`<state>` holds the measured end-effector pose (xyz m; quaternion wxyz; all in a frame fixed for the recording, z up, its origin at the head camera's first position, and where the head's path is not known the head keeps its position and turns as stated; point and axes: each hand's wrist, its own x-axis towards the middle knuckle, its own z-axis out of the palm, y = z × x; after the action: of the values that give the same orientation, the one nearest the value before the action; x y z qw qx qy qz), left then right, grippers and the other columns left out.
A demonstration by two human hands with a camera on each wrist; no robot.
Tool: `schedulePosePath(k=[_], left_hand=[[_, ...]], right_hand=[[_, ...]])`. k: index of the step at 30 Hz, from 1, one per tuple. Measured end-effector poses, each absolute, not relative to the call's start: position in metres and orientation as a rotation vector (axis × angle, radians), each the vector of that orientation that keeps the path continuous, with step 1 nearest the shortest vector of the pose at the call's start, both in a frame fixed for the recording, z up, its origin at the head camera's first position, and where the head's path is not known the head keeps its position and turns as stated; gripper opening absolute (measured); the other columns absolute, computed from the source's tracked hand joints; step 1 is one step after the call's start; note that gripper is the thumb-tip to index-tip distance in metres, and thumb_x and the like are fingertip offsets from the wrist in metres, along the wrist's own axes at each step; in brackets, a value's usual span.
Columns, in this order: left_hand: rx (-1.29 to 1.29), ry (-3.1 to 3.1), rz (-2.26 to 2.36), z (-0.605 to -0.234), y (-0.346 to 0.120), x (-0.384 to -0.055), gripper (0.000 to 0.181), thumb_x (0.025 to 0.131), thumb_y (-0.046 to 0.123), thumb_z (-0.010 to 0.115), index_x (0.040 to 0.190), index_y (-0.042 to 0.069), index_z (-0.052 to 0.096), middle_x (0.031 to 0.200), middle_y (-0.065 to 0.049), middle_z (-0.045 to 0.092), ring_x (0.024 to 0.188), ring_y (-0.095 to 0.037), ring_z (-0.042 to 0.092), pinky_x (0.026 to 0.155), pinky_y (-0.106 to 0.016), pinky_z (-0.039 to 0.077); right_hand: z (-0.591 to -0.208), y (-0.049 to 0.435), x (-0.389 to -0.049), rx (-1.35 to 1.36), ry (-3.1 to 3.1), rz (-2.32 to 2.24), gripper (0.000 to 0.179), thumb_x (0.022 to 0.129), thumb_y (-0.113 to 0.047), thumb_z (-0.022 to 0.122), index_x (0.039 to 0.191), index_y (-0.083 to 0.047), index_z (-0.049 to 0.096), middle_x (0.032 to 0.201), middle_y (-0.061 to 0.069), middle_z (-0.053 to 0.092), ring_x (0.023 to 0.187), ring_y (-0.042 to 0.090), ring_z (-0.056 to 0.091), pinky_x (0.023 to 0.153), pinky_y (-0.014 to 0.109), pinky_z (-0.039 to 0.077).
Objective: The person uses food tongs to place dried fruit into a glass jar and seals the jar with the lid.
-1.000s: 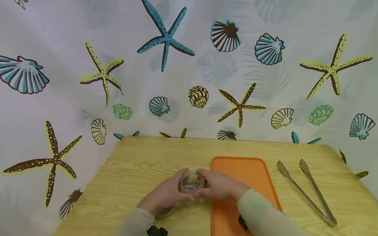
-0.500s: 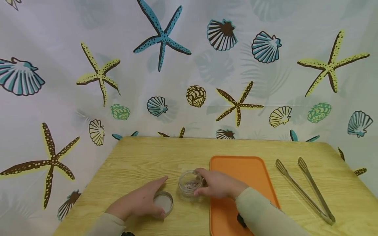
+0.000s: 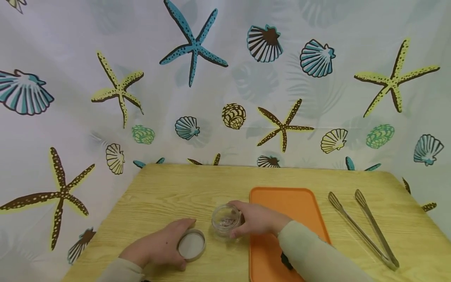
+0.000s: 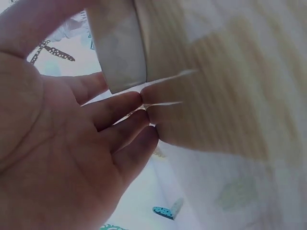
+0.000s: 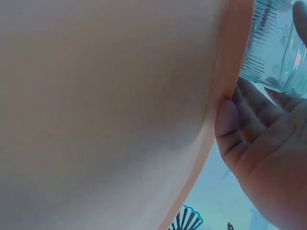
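A round metal jar lid (image 3: 192, 246) lies on the wooden table, its pale inner side facing up. My left hand (image 3: 156, 243) curves round the lid's left side, thumb at the near edge and index finger at the far edge. In the left wrist view the lid's silvery band (image 4: 120, 52) sits between thumb and index finger. Just right of it stands a clear glass jar (image 3: 219, 225), lidless, with small shiny pieces at the bottom. My right hand (image 3: 258, 219) grips this jar from its right side. The right wrist view shows the ribbed glass jar (image 5: 271, 38) beside the fingers.
An orange tray (image 3: 282, 196) lies right of the jar, under my right forearm. Metal tongs (image 3: 373, 231), spread apart, rest farther right on the table. Behind the table hangs a curtain (image 3: 211, 94) printed with shells and starfish.
My left hand has left the jar and moved left and nearer to me, down to the lid, curving round it. The right hand stays at the jar.
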<state>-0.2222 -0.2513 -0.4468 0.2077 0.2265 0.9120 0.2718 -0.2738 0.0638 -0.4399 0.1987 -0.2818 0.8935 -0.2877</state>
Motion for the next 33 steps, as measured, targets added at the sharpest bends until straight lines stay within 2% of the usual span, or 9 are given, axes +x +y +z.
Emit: schedulePosePath(k=[6,14,22,25,28,33], left_hand=[[0.628,2.607,0.726,-0.450,-0.250,-0.226,0.094,0.067,0.025,0.096,0.144,0.003,0.045,0.140,-0.013,0.050,0.123,-0.030,0.050,0.095,-0.052,0.046],[0.528,2.655,0.803,-0.448,-0.237,-0.227,0.098,0.071,0.031,0.093,0.150,0.005,0.041,0.140,-0.011,0.053,0.121,-0.027,0.055,0.093,-0.050,0.049],[0.393,2.726,0.870,-0.445,-0.229,-0.226,0.100,0.069,0.040,0.094,0.149,0.009,0.042,0.134,-0.007,0.058,0.114,-0.024,0.059,0.089,-0.049,0.051],[0.344,2.733,0.906,-0.443,-0.227,-0.227,0.100,0.071,0.046,0.092,0.150,0.012,0.041,0.130,-0.006,0.059,0.109,-0.021,0.060,0.086,-0.048,0.052],[0.326,2.735,0.958,-0.440,-0.223,-0.230,0.098,0.072,0.049,0.090,0.149,0.014,0.041,0.127,-0.007,0.059,0.102,-0.020,0.060,0.080,-0.045,0.052],[0.323,2.696,1.102,-0.436,-0.212,-0.234,0.095,0.076,0.043,0.089,0.151,0.015,0.038,0.128,-0.006,0.057,0.103,-0.020,0.061,0.080,-0.040,0.053]], right_hand=[[-0.444,0.063,-0.274,-0.789,2.516,-0.876,0.093,0.080,-0.056,0.082,0.155,-0.021,0.039,0.142,-0.002,0.055,0.127,0.019,0.053,0.104,0.044,0.043],[-0.443,0.061,-0.272,-0.817,2.546,-0.902,0.092,0.081,-0.049,0.084,0.157,-0.026,0.038,0.148,-0.004,0.050,0.133,0.019,0.048,0.107,0.046,0.040],[-0.440,0.054,-0.269,-0.881,2.598,-0.889,0.089,0.080,-0.044,0.084,0.155,-0.020,0.042,0.149,0.001,0.049,0.135,0.020,0.045,0.109,0.044,0.039],[-0.438,0.051,-0.267,-0.902,2.634,-0.853,0.086,0.079,-0.044,0.083,0.153,-0.021,0.044,0.144,0.002,0.052,0.127,0.018,0.050,0.106,0.042,0.042],[-0.437,0.048,-0.266,-0.916,2.670,-0.808,0.085,0.079,-0.047,0.083,0.151,-0.023,0.046,0.137,0.002,0.053,0.113,0.014,0.055,0.098,0.039,0.047],[-0.434,0.042,-0.262,-0.883,2.680,-0.789,0.082,0.080,-0.047,0.082,0.151,-0.026,0.046,0.130,0.002,0.052,0.093,0.012,0.056,0.084,0.035,0.050]])
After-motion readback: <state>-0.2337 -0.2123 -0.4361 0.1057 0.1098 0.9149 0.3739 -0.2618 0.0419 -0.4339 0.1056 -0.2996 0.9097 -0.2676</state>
